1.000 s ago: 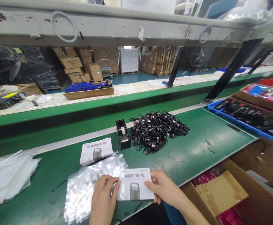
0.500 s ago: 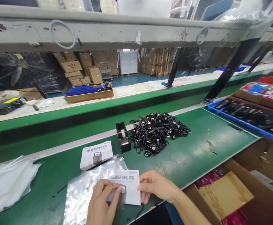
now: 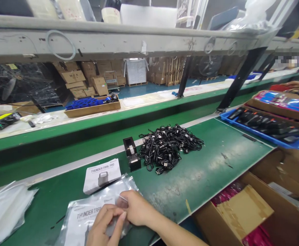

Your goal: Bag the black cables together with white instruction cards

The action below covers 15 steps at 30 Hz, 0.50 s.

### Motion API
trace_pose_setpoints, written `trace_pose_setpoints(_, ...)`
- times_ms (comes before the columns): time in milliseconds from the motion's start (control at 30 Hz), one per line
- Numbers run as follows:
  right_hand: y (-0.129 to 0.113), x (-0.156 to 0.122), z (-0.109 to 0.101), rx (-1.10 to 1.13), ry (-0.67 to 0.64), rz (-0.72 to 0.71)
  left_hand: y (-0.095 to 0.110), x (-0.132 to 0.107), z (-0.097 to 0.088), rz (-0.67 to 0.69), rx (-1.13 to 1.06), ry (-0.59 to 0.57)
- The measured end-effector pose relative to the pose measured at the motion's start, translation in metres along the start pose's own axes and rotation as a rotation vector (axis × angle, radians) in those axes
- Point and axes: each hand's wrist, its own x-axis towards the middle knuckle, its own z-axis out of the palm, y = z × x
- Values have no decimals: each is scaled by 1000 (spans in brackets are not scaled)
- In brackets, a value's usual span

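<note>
At the near edge of the green bench lies a clear plastic bag (image 3: 88,213) with a white "Thunder Trail Pro" booklet inside it. My left hand (image 3: 104,227) pinches the bag's right end from below. My right hand (image 3: 136,212) is closed on the same open end of the bag from the right. A second identical booklet (image 3: 101,175) lies flat just beyond the bag.
A black tape dispenser (image 3: 131,158) and a pile of black cables (image 3: 168,147) sit mid-bench. Stacked clear bags (image 3: 3,212) lie at left. A blue tray of black devices (image 3: 270,128) is at right. Open cardboard boxes (image 3: 242,212) stand below the bench's right edge.
The booklet has slid leftward into the clear bag. Both hands have come together at the bag's right end. The view has shifted slightly left.
</note>
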Motion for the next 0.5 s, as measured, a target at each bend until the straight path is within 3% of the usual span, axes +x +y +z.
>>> trace_pose_setpoints(100, -6, -6, -30, -195, 145, -18, -10, 4, 3, -20, 82, -71)
trace_pose_setpoints(300, -11, 2, -108, -566, 680, 153, -13, 4, 10, 4, 170, 31)
trace_pose_setpoints(400, -13, 15, -124, -638, 776, 165, -11, 4, 11, 23, 204, 72)
trace_pose_setpoints(500, -13, 22, -132, -618, 769, 130, -10, 4, 11, 23, 210, 79)
